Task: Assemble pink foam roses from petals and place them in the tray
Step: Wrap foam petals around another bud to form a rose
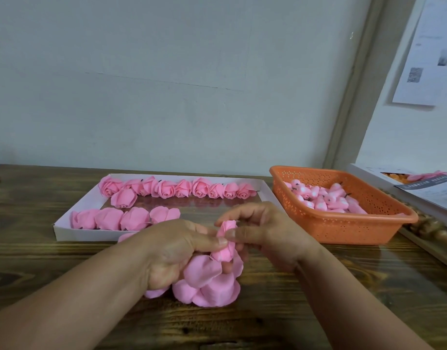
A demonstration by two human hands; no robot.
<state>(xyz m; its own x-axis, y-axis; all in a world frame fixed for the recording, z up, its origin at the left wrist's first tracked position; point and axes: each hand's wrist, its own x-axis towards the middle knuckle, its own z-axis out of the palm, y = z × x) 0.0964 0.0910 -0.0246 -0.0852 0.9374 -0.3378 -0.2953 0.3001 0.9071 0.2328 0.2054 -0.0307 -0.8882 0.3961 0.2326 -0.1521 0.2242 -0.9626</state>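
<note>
A pink foam rose bud (226,239) stands between both hands over the wooden table. My left hand (177,251) grips it, thumb pressed on its side, with loose pink petals (208,284) hanging below the palm. My right hand (263,233) pinches the bud's upper part from the right. Behind the hands lies a flat white tray (66,231). It holds a back row of finished pink roses (182,188) and a front row of several more (121,218).
An orange perforated basket (369,231) at the right holds several pink buds (326,198) with dark stems. A white box (419,195) with papers sits at the far right, beside a carved table edge. A pale wall rises behind the table.
</note>
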